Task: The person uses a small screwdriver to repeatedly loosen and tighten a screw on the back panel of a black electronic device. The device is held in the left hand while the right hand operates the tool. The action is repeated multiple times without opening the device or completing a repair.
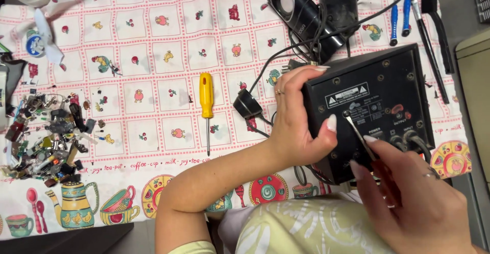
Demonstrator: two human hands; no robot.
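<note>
A black speaker box [377, 88] lies with its back panel facing up on a patterned tablecloth [153, 29]. My left hand [298, 116] grips its left side, thumb resting on the panel. My right hand [408, 203] holds a red-handled screwdriver [360, 134] whose metal tip sits on a screw near the panel's middle. Cables leave the panel's lower right corner.
A yellow-handled screwdriver [206, 106] lies left of my left hand. A heap of small electronic parts [46, 136] fills the left edge. Two smaller black speakers [306, 14] with tangled cables sit behind the box. Blue tools [399, 17] and black tweezers [434, 34] lie at the upper right.
</note>
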